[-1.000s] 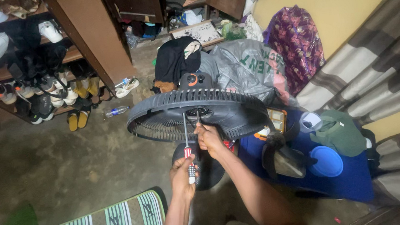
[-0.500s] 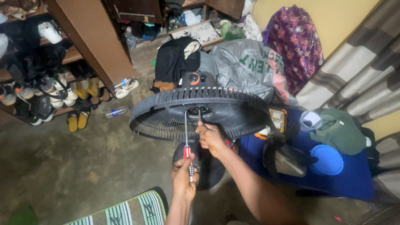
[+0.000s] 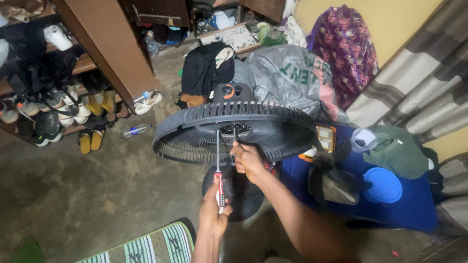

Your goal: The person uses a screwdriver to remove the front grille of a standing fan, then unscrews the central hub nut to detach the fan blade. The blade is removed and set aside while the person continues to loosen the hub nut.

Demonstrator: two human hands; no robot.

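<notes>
Left hand (image 3: 214, 208) fingers wrapped round red-handled screwdriver (image 3: 218, 170); right hand (image 3: 248, 161) fingers pinching hub of round ribbed black fan grille (image 3: 233, 127).

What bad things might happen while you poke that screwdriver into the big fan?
The screwdriver is long and thin, and the left hand holds only its far end, so the tip might slip off the fan's middle and jab the right hand beside it. The fan leans on its round base, so pushing may tip it. A loosened screw might drop onto the floor and get lost.
</notes>
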